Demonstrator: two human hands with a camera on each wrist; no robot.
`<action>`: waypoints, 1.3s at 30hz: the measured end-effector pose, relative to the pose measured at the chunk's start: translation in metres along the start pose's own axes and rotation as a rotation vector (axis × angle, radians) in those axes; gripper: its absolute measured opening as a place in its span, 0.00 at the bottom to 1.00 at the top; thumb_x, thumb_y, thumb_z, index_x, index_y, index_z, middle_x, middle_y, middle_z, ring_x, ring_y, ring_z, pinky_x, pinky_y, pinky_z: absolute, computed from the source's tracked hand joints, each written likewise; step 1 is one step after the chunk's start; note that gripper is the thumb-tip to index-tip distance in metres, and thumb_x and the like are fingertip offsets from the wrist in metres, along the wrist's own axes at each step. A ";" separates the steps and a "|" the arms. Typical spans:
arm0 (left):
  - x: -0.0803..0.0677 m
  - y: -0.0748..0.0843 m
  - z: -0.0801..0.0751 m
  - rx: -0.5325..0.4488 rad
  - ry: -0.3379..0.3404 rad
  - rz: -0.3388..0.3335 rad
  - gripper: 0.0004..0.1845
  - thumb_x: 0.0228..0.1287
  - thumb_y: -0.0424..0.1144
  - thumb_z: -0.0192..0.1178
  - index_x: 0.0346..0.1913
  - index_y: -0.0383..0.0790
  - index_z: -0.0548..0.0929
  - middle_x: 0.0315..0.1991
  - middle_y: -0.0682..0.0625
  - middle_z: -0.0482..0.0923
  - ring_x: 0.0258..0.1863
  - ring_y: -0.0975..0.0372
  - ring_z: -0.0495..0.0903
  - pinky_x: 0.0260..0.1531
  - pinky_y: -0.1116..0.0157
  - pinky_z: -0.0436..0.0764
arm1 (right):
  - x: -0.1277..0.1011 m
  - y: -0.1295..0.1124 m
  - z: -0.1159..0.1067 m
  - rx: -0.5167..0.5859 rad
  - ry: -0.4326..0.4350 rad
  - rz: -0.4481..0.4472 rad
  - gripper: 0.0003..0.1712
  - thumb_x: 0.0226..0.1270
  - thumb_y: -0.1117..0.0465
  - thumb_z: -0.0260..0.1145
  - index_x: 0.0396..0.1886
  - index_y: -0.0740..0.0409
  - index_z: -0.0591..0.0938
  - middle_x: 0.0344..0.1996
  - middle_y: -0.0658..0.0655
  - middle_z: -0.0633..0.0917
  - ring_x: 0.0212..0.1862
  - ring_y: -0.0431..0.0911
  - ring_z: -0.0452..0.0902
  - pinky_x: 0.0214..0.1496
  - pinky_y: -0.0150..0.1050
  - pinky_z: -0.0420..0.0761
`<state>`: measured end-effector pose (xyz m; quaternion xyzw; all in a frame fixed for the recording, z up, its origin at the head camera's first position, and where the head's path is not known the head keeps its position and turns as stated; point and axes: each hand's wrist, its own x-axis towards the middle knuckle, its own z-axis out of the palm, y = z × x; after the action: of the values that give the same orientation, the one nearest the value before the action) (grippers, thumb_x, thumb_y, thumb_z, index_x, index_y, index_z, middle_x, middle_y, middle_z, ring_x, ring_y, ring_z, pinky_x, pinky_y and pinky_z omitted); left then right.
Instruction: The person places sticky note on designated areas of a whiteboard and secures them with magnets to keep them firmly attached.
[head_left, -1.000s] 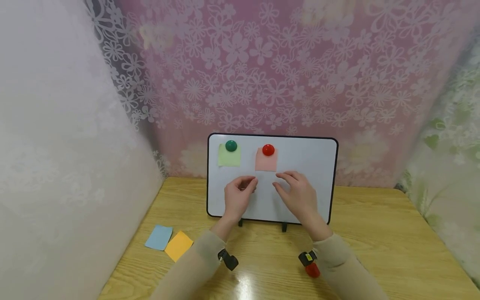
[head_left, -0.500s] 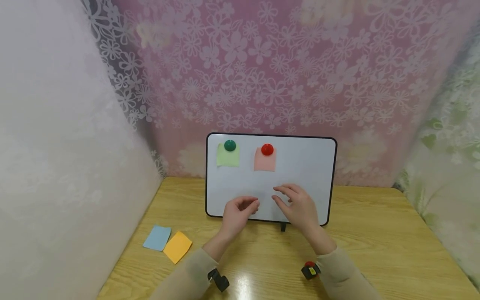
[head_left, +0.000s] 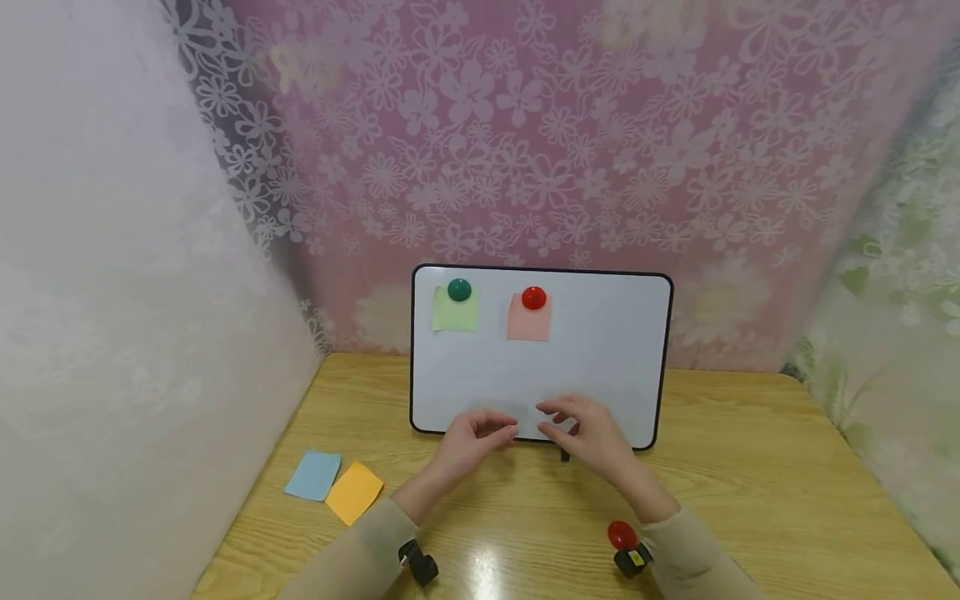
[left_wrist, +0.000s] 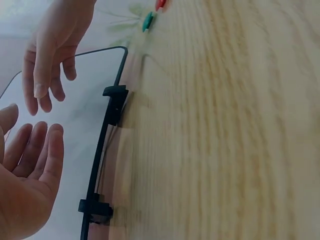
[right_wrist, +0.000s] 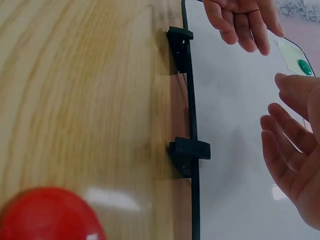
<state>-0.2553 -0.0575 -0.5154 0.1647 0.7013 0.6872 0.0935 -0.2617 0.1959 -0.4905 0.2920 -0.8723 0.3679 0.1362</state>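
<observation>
Both hands are bare and hold nothing, with loosely bent fingers. My left hand (head_left: 468, 446) is in front of the lower edge of the whiteboard (head_left: 600, 358). Facing it, fingertips apart from the left ones, is my right hand (head_left: 592, 437). Upper left on the board, a green magnet (head_left: 459, 289) sits over a green sticky note (head_left: 455, 315). To the right of that, a red magnet (head_left: 533, 297) overlaps the top of a pink sticky note (head_left: 528, 325). Dark stand clips (right_wrist: 190, 148) grip the board's lower edge in the right wrist view.
A blue sticky note (head_left: 312, 475) and an orange one (head_left: 355, 493) lie on the wooden table (head_left: 750, 483) at left. Another red magnet (head_left: 622, 535) rests near my right sleeve. In the left wrist view, a green magnet (left_wrist: 147, 21) lies on the table too.
Both hands have come down from the middle of the whiteboard to its lower edge, drawing back toward me. The notes and magnets on the board stay as they were.
</observation>
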 end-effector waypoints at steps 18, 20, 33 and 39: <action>-0.008 -0.010 -0.016 0.147 -0.120 -0.052 0.15 0.78 0.43 0.67 0.56 0.35 0.90 0.50 0.37 0.89 0.47 0.55 0.89 0.52 0.50 0.87 | -0.023 0.021 -0.008 0.137 -0.254 0.049 0.13 0.75 0.64 0.73 0.56 0.58 0.90 0.51 0.55 0.90 0.46 0.42 0.86 0.45 0.39 0.87; -0.009 -0.009 -0.018 0.159 -0.131 -0.053 0.16 0.78 0.43 0.67 0.57 0.34 0.89 0.50 0.38 0.89 0.47 0.56 0.89 0.52 0.52 0.87 | -0.024 0.021 -0.011 0.138 -0.265 0.046 0.13 0.75 0.64 0.73 0.56 0.59 0.90 0.51 0.56 0.90 0.46 0.42 0.86 0.45 0.40 0.87; -0.018 -0.011 -0.033 0.300 -0.281 -0.089 0.17 0.76 0.44 0.69 0.58 0.36 0.90 0.48 0.54 0.91 0.47 0.61 0.88 0.48 0.62 0.86 | -0.038 0.032 -0.030 0.120 -0.367 0.094 0.17 0.78 0.57 0.71 0.60 0.60 0.88 0.54 0.57 0.89 0.50 0.43 0.86 0.48 0.39 0.87; -0.021 -0.012 -0.044 0.332 -0.253 -0.076 0.16 0.76 0.44 0.69 0.58 0.39 0.90 0.48 0.57 0.90 0.48 0.62 0.87 0.49 0.64 0.85 | -0.044 0.037 -0.040 0.102 -0.358 0.091 0.16 0.78 0.60 0.71 0.59 0.61 0.88 0.54 0.59 0.89 0.48 0.44 0.86 0.46 0.39 0.87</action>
<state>-0.2528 -0.1066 -0.5278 0.2362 0.7932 0.5322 0.1783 -0.2487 0.2634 -0.5029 0.3198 -0.8750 0.3596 -0.0532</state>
